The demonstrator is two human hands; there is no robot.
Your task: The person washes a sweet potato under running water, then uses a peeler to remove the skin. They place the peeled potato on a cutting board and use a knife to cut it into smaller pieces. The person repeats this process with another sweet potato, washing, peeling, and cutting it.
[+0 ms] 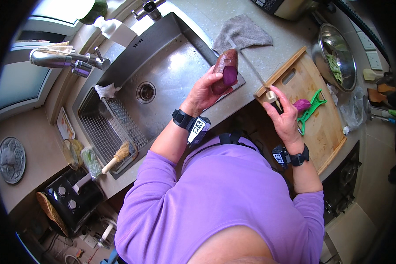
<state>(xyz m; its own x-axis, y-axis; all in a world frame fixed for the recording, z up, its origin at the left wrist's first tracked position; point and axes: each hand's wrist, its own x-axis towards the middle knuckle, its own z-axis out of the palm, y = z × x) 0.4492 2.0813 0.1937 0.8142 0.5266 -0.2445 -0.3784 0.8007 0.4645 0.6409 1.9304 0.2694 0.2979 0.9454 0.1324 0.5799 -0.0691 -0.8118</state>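
In my left hand [202, 90] is a purple sweet potato [226, 61], held at the sink's right edge. Most of its reddish-brown skin is on, and a bare deep-purple patch faces up. My right hand [284, 112] is closed round the dark handle of a knife [273, 100], over the left edge of a wooden cutting board [325, 125]. The knife's blade points away from me and is hard to make out against the counter. Just right of that hand, a peeled purple piece [302, 104] lies on the board beside a green peeler [311, 110].
The steel sink [176, 57] has a wire rack [114, 121] at its left end. A grey cloth [242, 33] lies beyond the sweet potato. A metal bowl with green scraps [351, 77] stands past the board, near a plastic bag [354, 108]. The stove [345, 176] is at right.
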